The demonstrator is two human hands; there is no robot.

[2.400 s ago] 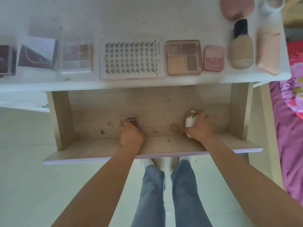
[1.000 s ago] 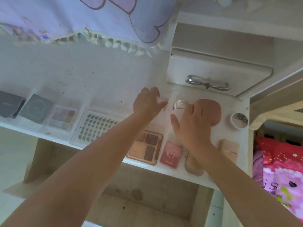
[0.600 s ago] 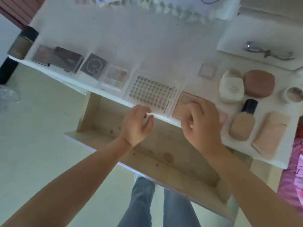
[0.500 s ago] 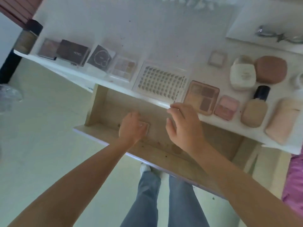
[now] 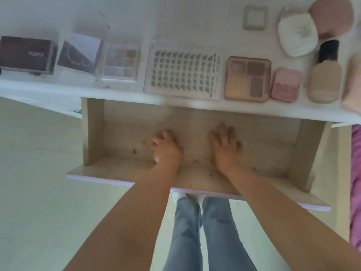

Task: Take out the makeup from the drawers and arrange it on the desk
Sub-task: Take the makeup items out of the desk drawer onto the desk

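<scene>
Head view: both hands are inside the open drawer (image 5: 93,132) below the front edge of the white desk (image 5: 117,16). The left hand (image 5: 166,148) lies palm down on the drawer floor with its fingers curled; what is under them is hidden, so whether it grasps anything cannot be told. The right hand (image 5: 224,147) rests flat on the drawer floor, fingers straight and spread, grasping nothing.

The makeup lies on the desk, well apart from both hands, in a row along the front edge. From the left end:
- a dark box (image 5: 26,54), long axis parallel to the front edge, with light lettering that appears upside down and is too blurred to read with certainty;
- a dark card (image 5: 78,52) with a pale upper corner, tilted;
- a clear eyeshadow palette (image 5: 121,62);
- a white lash tray (image 5: 183,72), long axis parallel to the front edge, with print along its right side, too blurred to read;
- a tan four-pan palette (image 5: 247,79);
- a pink compact (image 5: 285,85);
- a beige foundation bottle (image 5: 324,79), lying flat, long axis perpendicular to the front edge, black cap pointing toward the back edge;
- a peach item (image 5: 352,87), cut off at the frame.

Behind this row, toward the right back corner: a small square compact (image 5: 255,16), a white compact (image 5: 297,35) and a brown-pink compact (image 5: 332,15), the last two touching.
</scene>
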